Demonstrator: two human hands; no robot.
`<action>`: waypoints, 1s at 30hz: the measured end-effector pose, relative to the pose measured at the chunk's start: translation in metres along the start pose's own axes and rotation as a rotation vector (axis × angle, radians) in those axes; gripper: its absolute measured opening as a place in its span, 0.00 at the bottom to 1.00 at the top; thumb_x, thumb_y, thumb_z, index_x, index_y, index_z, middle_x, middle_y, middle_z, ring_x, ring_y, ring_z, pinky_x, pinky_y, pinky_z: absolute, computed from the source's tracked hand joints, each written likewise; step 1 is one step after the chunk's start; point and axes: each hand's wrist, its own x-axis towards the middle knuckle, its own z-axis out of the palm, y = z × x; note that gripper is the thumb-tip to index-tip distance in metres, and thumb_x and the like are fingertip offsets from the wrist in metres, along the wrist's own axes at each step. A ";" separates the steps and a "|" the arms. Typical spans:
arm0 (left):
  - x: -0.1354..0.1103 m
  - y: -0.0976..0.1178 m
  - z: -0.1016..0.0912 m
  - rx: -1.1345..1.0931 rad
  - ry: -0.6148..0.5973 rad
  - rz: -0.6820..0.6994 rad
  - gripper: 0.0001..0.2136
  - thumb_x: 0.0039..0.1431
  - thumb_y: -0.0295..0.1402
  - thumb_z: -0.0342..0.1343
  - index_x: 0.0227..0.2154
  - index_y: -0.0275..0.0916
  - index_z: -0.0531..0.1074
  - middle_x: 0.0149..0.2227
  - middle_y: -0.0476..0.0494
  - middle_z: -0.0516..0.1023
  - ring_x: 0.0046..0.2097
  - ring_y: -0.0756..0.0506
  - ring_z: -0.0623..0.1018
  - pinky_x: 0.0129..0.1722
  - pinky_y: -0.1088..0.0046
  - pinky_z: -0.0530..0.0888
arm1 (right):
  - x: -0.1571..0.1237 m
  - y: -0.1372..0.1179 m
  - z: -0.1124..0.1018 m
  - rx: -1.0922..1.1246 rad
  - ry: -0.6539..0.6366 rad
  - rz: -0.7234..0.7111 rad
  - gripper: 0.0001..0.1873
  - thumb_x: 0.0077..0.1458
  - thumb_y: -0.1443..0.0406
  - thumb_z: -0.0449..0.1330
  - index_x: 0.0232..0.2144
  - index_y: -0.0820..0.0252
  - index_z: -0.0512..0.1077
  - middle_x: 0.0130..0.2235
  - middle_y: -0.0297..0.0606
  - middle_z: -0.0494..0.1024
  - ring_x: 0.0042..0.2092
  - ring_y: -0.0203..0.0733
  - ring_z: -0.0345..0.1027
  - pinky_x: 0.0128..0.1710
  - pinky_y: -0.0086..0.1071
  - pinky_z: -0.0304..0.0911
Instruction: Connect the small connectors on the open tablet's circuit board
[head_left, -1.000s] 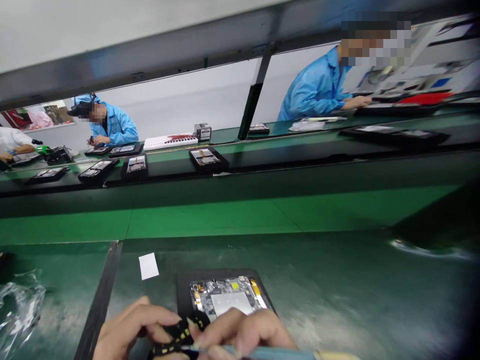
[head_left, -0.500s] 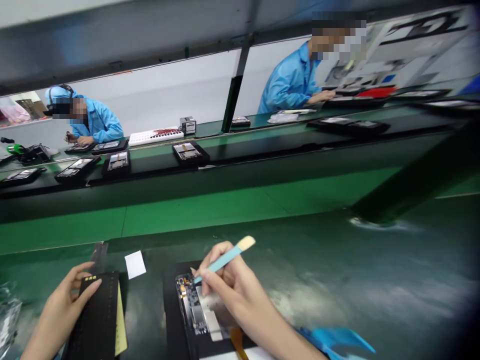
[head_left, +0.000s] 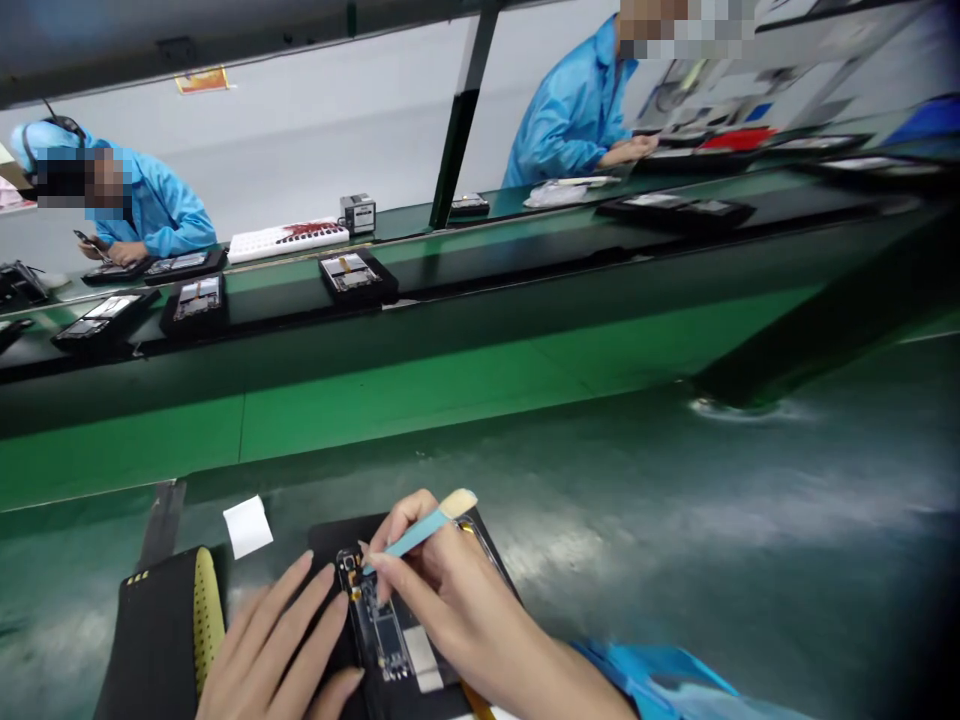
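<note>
— Report on your hands, please.

— My right hand (head_left: 450, 590) is closed in a pen-style pinch on a light-blue stick tool (head_left: 420, 528) with a pale tip; its lower end meets the upper corner of the opened device (head_left: 382, 635). My left hand (head_left: 277, 640) grips nothing: fingers extended flat, resting on the device's left edge.

— Location of the device?

— At the near edge of the green work surface (head_left: 675, 560), lying in a black tray, circuit board exposed.

— Adjacent items?

— A black pad with a yellow strip (head_left: 161, 630) lies just beside my left hand, toward the near-left corner. A small white paper square (head_left: 247, 525) sits behind it, apart from both.

— Beyond the station?

— A conveyor (head_left: 525, 265) carries black trays with further devices (head_left: 356, 273). Two people in blue coats work at its far side, one far left (head_left: 161, 210), one upper right (head_left: 577, 110).
</note>
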 end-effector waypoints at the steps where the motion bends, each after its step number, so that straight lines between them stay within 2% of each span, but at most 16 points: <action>1: -0.001 -0.001 0.001 0.004 -0.006 0.007 0.14 0.62 0.35 0.52 0.49 0.38 0.71 0.46 0.43 0.79 0.49 0.42 0.77 0.45 0.71 0.73 | 0.000 0.000 0.000 -0.009 -0.001 -0.010 0.03 0.62 0.67 0.49 0.34 0.56 0.59 0.32 0.34 0.67 0.30 0.38 0.66 0.29 0.33 0.64; 6: 0.000 -0.004 0.003 0.032 -0.046 0.032 0.17 0.62 0.41 0.51 0.49 0.39 0.70 0.47 0.45 0.79 0.49 0.42 0.77 0.44 0.71 0.70 | -0.001 0.000 0.000 -0.092 0.021 -0.035 0.04 0.62 0.69 0.49 0.35 0.56 0.61 0.36 0.36 0.66 0.32 0.37 0.67 0.31 0.33 0.65; 16: 0.000 -0.002 0.004 0.021 -0.069 0.030 0.15 0.63 0.39 0.49 0.49 0.38 0.70 0.47 0.45 0.79 0.48 0.42 0.76 0.46 0.68 0.63 | -0.003 -0.007 -0.002 -0.222 0.023 -0.067 0.05 0.62 0.70 0.49 0.36 0.55 0.61 0.36 0.36 0.69 0.34 0.40 0.67 0.33 0.34 0.63; 21: 0.000 0.000 0.004 0.010 -0.062 0.014 0.15 0.63 0.38 0.50 0.48 0.37 0.71 0.47 0.43 0.79 0.50 0.41 0.75 0.46 0.67 0.63 | -0.005 -0.007 -0.002 -0.239 -0.019 -0.038 0.05 0.62 0.69 0.48 0.38 0.54 0.61 0.36 0.36 0.69 0.36 0.42 0.67 0.35 0.36 0.64; 26: -0.001 -0.001 0.005 0.032 -0.043 0.056 0.15 0.61 0.36 0.52 0.47 0.35 0.72 0.47 0.43 0.78 0.51 0.40 0.72 0.45 0.67 0.63 | -0.006 -0.008 -0.002 -0.262 -0.061 -0.027 0.05 0.62 0.69 0.47 0.37 0.55 0.60 0.36 0.37 0.70 0.37 0.43 0.67 0.36 0.38 0.64; 30: -0.001 -0.003 0.006 0.036 -0.062 0.069 0.15 0.61 0.36 0.52 0.47 0.35 0.72 0.47 0.41 0.78 0.52 0.38 0.70 0.45 0.65 0.63 | -0.005 -0.008 -0.001 -0.243 -0.006 -0.060 0.05 0.62 0.69 0.48 0.37 0.55 0.61 0.36 0.36 0.68 0.36 0.41 0.66 0.35 0.36 0.63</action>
